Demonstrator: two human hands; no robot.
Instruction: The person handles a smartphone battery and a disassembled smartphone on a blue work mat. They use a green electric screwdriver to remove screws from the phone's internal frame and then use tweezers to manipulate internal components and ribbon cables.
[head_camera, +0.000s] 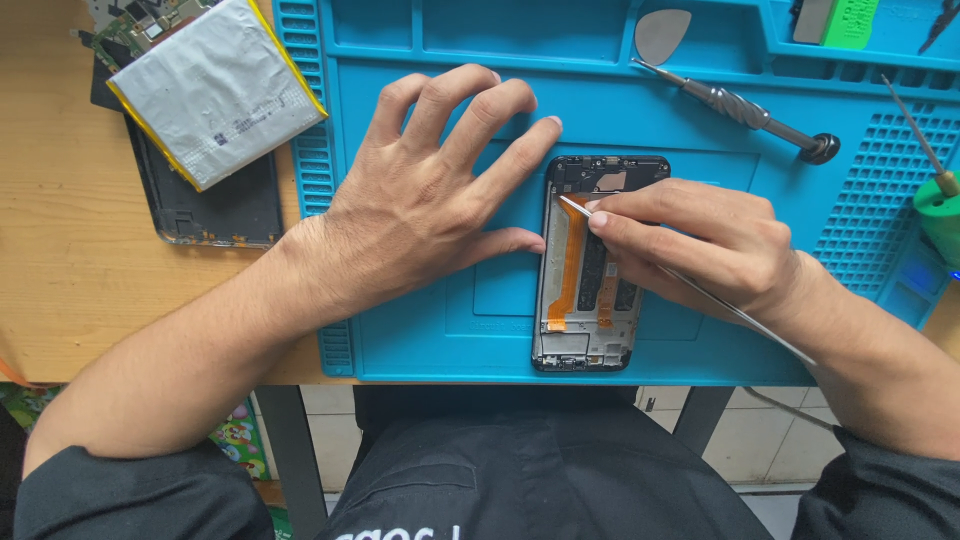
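An opened phone frame (588, 335) lies upright on the blue work mat (420, 330), with an orange flex cable (572, 262) running down its left side. My left hand (425, 195) rests flat on the mat, fingers spread, thumb and forefinger touching the frame's left edge. My right hand (700, 245) pinches a thin metal pry tool (700, 292); its tip sits at the top of the orange cable.
A screwdriver (750, 112) and a grey pick (662, 33) lie at the mat's top. A silver battery (215, 85) sits on a dark back cover (205, 205) and circuit board at left on the wooden table (60, 260). A green-handled tool (940, 200) stands at right.
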